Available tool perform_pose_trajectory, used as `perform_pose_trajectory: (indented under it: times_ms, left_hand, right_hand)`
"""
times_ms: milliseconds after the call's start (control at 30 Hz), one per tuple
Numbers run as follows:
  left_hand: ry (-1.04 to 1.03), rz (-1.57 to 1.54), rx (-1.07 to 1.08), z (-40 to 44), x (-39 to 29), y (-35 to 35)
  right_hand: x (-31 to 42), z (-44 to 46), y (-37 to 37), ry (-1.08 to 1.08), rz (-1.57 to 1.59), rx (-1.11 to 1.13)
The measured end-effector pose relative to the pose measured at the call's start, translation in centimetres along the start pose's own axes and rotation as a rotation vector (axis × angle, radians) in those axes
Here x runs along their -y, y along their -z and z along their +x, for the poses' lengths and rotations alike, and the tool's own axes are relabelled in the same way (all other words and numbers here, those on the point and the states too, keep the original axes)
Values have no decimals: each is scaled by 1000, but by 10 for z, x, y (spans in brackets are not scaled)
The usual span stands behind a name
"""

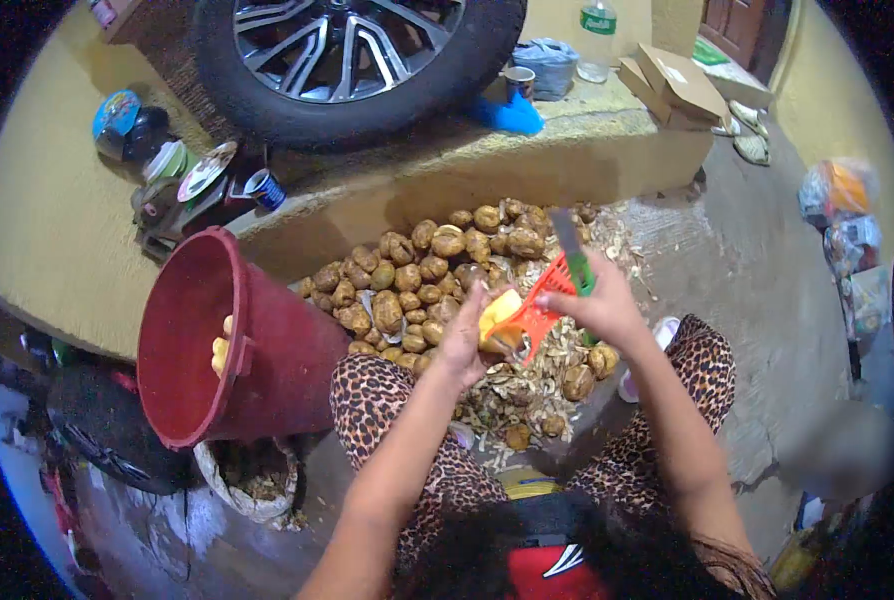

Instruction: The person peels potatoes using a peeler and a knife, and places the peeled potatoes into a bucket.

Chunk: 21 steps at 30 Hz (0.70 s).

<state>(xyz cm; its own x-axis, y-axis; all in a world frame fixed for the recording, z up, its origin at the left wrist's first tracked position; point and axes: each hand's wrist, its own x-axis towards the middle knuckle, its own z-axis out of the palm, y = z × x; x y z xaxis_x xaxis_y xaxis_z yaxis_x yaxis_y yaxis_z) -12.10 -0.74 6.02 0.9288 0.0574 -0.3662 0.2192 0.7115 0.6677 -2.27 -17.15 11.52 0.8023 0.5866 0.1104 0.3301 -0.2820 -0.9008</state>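
Observation:
My left hand (461, 343) is closed around a partly peeled yellow potato (501, 308). Against the potato's right side lies an orange perforated plastic peeler (539, 318), gripped in my right hand (607, 308). A green-handled knife (580, 272) is also in that hand, its grey blade pointing up and away. Below and beyond both hands spreads a pile of brown unpeeled potatoes (432, 268). Pale peelings (512, 392) cover the floor between my legs, with a few brown potatoes among them.
Left of my knee, a tilted red bucket (302, 335) holds some peeled yellow pieces (220, 355). A white sack (247, 500) sits beneath it. Behind the pile runs a concrete ledge (607, 135) bearing a large car wheel (357, 110), a bottle (596, 45) and a cardboard box (675, 85).

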Motion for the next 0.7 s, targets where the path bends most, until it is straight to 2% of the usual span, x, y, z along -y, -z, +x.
perform_pose_trajectory:
  times_ms: [33,100,167,267,300,400,433,533,567,600,667,700]
  left_hand:
    - [-11,20,-13,-10,2,-6]
    - [-54,85,23,-20,12,3]
    - [-8,140,68,-33,16,10]
    - [30,148,75,-46,17,11]
    - [27,120,50,-46,20,12]
    - [80,65,25,-54,21,2]
    - [109,53,27,-56,20,-2]
    - [135,158,180,-50,31,22]
    - [126,149,181,-48,38,27]
    - [111,130,135,-49,41,27]
    - [83,89,52,-46,45,22]
    - [102,103,-4,-41,47,23]
  right_hand:
    - [-6,-1,-6,-38,-83,27]
    - [-21,4,-4,-49,-69,-53]
    - [-30,10,13,-51,-5,-148]
    - [-21,2,30,-207,93,-173]
    - [-19,-5,25,-123,59,-156]
    - [13,-34,1,-183,82,111]
    - [-5,-35,-13,58,31,-26]
    - [-35,-23,4,-91,-131,-240]
    - [-39,-24,11,-59,-300,-352]
    - [-39,-18,11,-126,-47,-300]
    - [-40,-30,9,-182,153,-208]
    - [-21,-39,0,-212,155,-134]
